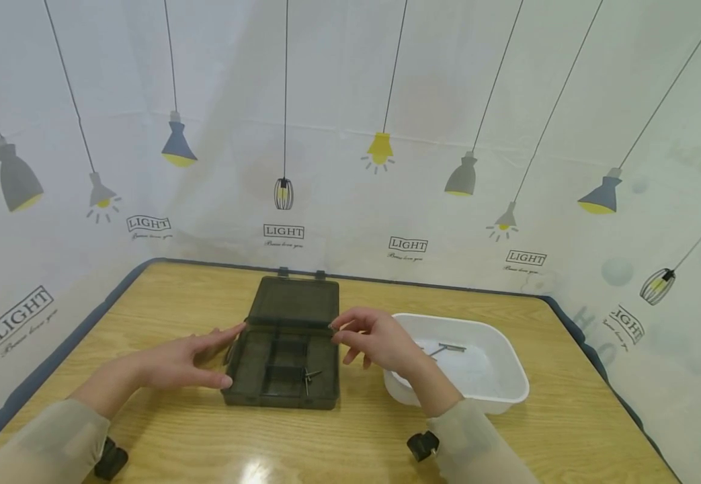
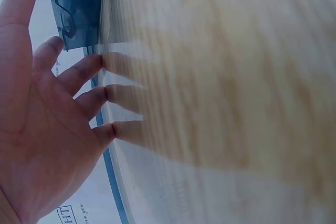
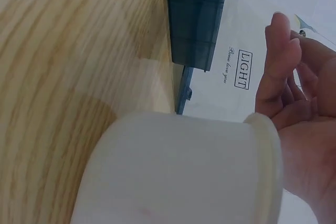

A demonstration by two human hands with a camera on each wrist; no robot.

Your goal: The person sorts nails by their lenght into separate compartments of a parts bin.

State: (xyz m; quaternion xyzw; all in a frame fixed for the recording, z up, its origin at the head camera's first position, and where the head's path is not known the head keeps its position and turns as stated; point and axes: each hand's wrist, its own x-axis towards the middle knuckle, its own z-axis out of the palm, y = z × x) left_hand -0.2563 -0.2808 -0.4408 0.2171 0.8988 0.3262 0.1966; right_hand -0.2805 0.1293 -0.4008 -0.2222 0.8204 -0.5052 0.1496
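A dark translucent case (image 1: 244,376) lies with its lid (image 1: 294,301) folded back, and a few thin metal pieces (image 1: 308,378) rest in its right half. My left hand (image 1: 171,363) is at the case's left side, fingers extended and thumb at the front left; in the left wrist view the fingertips of that hand (image 2: 50,114) meet the table. Over the case's right edge, my right hand (image 1: 383,339) pinches a small metal piece (image 3: 302,33) between thumb and index finger. Most of that piece is hidden by the fingers.
A white tub (image 1: 510,376) stands right of the case, beneath my right wrist, with some metal pieces (image 1: 451,347) inside. The wooden table (image 1: 193,437) has a dark blue edge, and a curtain printed with lamps hangs behind it.
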